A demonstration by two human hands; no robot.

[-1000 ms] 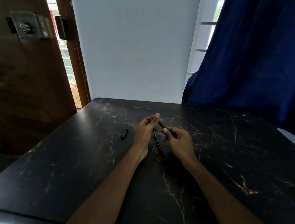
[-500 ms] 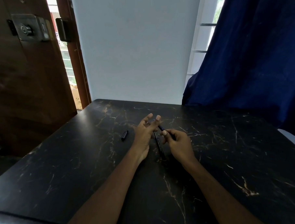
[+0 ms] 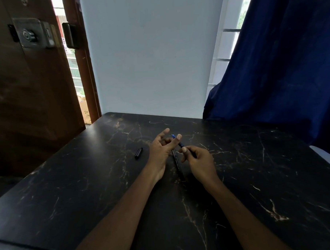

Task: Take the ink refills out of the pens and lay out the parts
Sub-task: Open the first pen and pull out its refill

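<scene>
Black marble-look counter (image 3: 247,178) with pale veins fills the lower half of the frame. Both forearms reach in from the bottom edge and meet near the centre.

Right hand (image 3: 199,161): fingers curled closed on a dark pen (image 3: 180,144), pinched between thumb and forefinger. The pen slants up and left from that grip; its blue tip shows just above the left hand's fingertips, at centre frame.

Left hand (image 3: 160,151): fingers spread loosely, mostly extended, palm turned toward the right hand. One fingertip lies against the pen near its tip. Whether the left hand is actually gripping it, cannot tell.

A second black pen (image 3: 178,165) lies flat on the counter between the two wrists, running roughly toward the bottom of the frame, partly covered by the left hand at its far end.

A small black cap (image 3: 138,153) rests on the counter left of the left hand, apart from it.

Background: wooden door (image 3: 26,93) with metal lock at upper left, white wall at centre, blue curtain (image 3: 280,63) at upper right.
</scene>
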